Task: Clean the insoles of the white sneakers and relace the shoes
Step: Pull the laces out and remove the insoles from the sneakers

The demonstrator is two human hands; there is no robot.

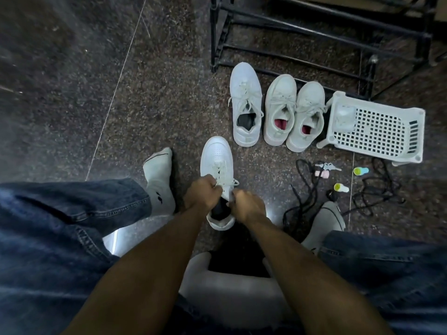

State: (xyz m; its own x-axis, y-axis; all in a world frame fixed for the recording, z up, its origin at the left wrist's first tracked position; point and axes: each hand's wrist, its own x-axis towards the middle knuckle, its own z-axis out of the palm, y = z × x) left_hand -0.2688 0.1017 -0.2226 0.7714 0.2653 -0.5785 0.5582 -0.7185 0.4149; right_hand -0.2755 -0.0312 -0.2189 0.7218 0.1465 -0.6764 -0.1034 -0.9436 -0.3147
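Sneaker (217,163) is stood on the floor (145,105) between the socked feet, toe pointing away. Its white lace (223,176) is pinched by the left hand (202,193); the right hand (246,205) is clenched at the collar, contents not discernible. Three more shoes (275,112) are lined up beyond, a basket (377,129) beside them. Risk: an eyelet could be skipped, or lace ends left uneven, if tension is pulled one-sided.

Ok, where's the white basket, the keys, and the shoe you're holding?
white basket (377,131): head view, on its holey side wall.
keys (330,166): head view, on the metal bunch.
held sneaker (216,151): head view, on its toe.
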